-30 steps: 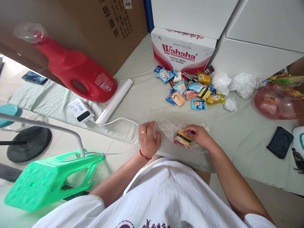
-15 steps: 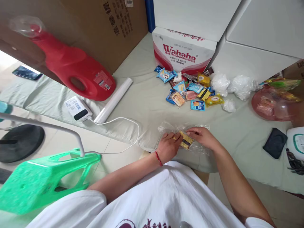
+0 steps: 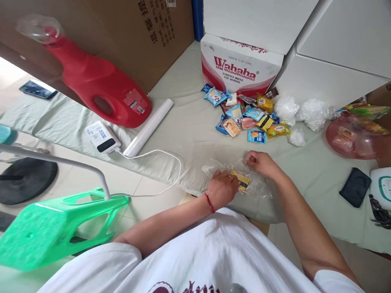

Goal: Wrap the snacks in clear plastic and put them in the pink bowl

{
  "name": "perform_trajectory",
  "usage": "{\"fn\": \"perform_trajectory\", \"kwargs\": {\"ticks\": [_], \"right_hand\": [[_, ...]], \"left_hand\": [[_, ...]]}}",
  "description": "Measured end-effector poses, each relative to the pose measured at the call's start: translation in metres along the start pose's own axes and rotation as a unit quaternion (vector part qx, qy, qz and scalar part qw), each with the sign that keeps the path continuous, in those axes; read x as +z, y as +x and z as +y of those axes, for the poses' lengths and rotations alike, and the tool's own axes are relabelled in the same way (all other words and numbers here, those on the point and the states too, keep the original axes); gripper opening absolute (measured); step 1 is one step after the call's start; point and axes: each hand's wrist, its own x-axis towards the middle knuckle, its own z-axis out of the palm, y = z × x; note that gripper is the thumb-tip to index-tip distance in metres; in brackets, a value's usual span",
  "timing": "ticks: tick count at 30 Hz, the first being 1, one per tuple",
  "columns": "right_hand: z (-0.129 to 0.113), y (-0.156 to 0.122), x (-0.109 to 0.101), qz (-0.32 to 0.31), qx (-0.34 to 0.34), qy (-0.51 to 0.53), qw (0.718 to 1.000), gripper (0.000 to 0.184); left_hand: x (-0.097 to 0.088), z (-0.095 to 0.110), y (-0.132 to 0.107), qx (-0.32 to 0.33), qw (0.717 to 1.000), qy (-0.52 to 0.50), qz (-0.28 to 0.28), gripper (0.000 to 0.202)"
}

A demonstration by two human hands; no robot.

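Observation:
Near the front edge of the cloth-covered surface, a sheet of clear plastic film (image 3: 259, 188) lies spread out and crumpled. On it rests a small yellow snack packet (image 3: 243, 182) with a dark band. My left hand (image 3: 221, 189), with a red cord at the wrist, presses its curled fingers onto the packet's left end. Just beyond the packet and to the right, my right hand (image 3: 262, 163) is closed in a pinch above the film. Whatever its fingertips hold is too thin or hidden to make out.
Several wrapped snacks (image 3: 235, 116) are heaped before a Wahaba-style carton (image 3: 238, 67), beside crumpled plastic balls (image 3: 314, 114). Leftward are a white roll (image 3: 149, 127), a power bank (image 3: 102, 137) with a cable, and a red jug (image 3: 104, 87). A black pouch (image 3: 354, 187) lies right.
My right hand has lifted away from the packet, upward and slightly right, and its fingers have curled in. My left hand stays on the packet. The view has shifted slightly.

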Motion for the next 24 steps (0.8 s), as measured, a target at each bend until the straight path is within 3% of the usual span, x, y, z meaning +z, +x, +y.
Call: {"fn": "perform_trajectory", "kwargs": {"ticks": [4,7,13,17,20,22,24], "right_hand": [[0.0,-0.02,-0.016,0.055,0.022,0.094,0.994,0.025],[-0.016,-0.045,-0.013,0.053,0.008,0.145,0.988,0.025],[-0.047,-0.095,0.038,0.058,-0.115,0.099,0.987,0.014],[-0.041,-0.104,0.073,0.091,-0.131,0.088,0.983,0.014],[-0.033,-0.104,0.083,0.109,-0.112,0.107,0.982,0.011],[-0.031,-0.103,0.084,0.113,-0.106,0.117,0.981,0.011],[-0.029,-0.103,0.083,0.109,-0.11,0.115,0.981,0.011]], "left_hand": [[-0.003,0.004,0.007,-0.012,0.998,-0.007,-0.062,0.023],[-0.006,0.007,0.011,-0.02,0.996,-0.016,-0.087,0.022],[-0.009,0.003,0.007,-0.085,0.988,-0.079,-0.102,0.024],[-0.008,-0.013,0.002,-0.204,0.957,-0.195,-0.063,0.034],[-0.007,-0.025,0.007,-0.293,0.934,-0.207,0.013,0.029],[-0.008,-0.034,0.016,-0.302,0.934,-0.18,0.065,0.056],[-0.009,-0.044,0.03,-0.247,0.948,-0.192,0.06,0.071]]}}
